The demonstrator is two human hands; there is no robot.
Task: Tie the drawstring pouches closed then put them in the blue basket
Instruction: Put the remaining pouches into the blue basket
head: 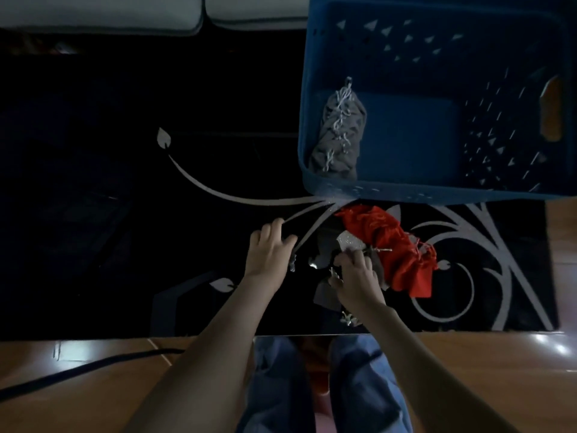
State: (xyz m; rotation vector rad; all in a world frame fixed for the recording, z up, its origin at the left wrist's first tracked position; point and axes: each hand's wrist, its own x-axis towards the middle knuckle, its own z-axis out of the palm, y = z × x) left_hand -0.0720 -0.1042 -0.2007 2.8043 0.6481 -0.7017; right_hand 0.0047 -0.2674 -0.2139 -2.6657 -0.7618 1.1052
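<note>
Near the counter's front edge, the right hand has its grip curled round a dark grey fabric drawstring pouch, with pale cord ends showing at its fingers; whether the knot is made cannot be seen. The left hand rests beside it with its fingers bent onto the black counter with a silver vine pattern. A short grey cord lies at its thumb side, and I cannot tell whether that grip has hold of it. Just right of the pouch, a heap of red fabric drawstring pouches lies on the counter, touching it and not yet put away. Beyond them, at the far right corner, the blue plastic basket holds one grey pouch with white drawstring. By my judgement one pouch is finished, one is in hand, and the red ones remain.
</note>
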